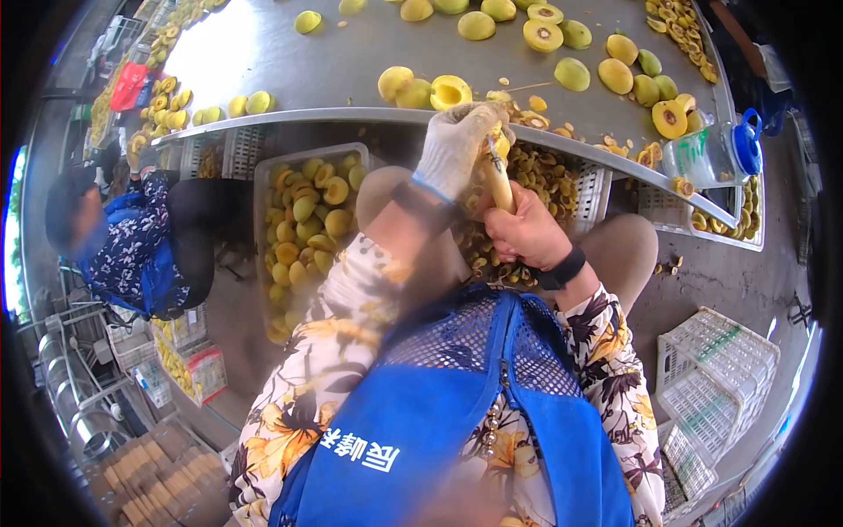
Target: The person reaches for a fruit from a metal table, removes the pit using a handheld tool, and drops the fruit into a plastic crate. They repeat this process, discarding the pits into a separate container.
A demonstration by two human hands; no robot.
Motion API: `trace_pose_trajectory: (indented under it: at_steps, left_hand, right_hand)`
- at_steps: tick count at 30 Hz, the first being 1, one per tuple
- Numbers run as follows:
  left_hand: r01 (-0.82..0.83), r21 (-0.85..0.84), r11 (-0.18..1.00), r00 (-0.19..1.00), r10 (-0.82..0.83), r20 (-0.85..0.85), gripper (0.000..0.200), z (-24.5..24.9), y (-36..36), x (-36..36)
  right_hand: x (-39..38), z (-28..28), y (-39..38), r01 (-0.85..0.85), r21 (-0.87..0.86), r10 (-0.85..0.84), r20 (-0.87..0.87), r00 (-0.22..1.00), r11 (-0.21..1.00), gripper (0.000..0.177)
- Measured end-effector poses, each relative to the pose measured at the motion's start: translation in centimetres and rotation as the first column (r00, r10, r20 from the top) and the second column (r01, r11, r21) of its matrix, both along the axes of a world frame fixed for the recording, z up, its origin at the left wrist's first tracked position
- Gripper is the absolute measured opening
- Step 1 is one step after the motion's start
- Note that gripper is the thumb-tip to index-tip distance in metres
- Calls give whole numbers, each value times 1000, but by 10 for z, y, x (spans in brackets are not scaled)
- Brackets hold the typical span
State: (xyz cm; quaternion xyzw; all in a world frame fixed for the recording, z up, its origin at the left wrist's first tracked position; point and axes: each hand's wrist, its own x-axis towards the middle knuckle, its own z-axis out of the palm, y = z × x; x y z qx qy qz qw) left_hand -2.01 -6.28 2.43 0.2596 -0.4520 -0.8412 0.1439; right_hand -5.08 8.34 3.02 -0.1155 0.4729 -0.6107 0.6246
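Observation:
My left hand, in a pale glove, is closed around a yellow fruit at the metal table's front edge. My right hand is bare and wraps round the light wooden handle of a tool whose dark metal end meets the fruit. Below my hands is a crate of cut pieces and scraps. Just behind my left hand, a halved fruit with a hollow centre lies on the table. Much of the held fruit is hidden by the glove.
A crate of halved fruit stands left of my knees. Another person sits at the far left. A clear jug with a blue lid is at the table's right edge. White crates are stacked at the lower right.

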Motion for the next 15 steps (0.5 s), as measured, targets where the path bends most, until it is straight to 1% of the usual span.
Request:
trace_pose_trajectory:
  at_steps: [3,6,7,8,9,12,13,14,15]
  left_hand:
    - [37,37,999,999,-37,-7,19,4,-3,-3]
    - [150,253,956,988,-135,-74,17,6,-6,-2]
    - [102,94,990,995,-100,-19,17,5,-4,-4]
    - [60,-69,996,998,-58,29,18,4,0,-9]
    - [25,-232,972,998,-9,70,18,3,2,-12]
    - [-36,-343,939,999,44,15,19,-1,5,-16]
    - [-83,-274,958,993,102,57,19,1,5,-17]
    - [-151,-61,987,988,153,32,19,1,2,-17]
    - [-206,154,966,978,206,16,19,1,-4,-17]
  right_hand:
    - [-5,-8,2,-5,-67,16,160,987,998,15]
    - [-4,-13,3,-10,-75,24,190,981,997,14]
    - [-3,-14,3,-1,-91,23,244,970,996,14]
    - [-3,-14,4,11,-106,21,295,955,994,14]
    - [-3,-15,3,23,-120,20,346,938,992,14]
    - [-7,-21,4,38,-142,38,498,867,989,14]
    - [-7,-24,3,42,-197,60,484,873,979,14]
    - [-4,-27,3,47,-253,80,469,880,966,14]
    - [-2,-30,3,51,-311,101,452,887,949,14]
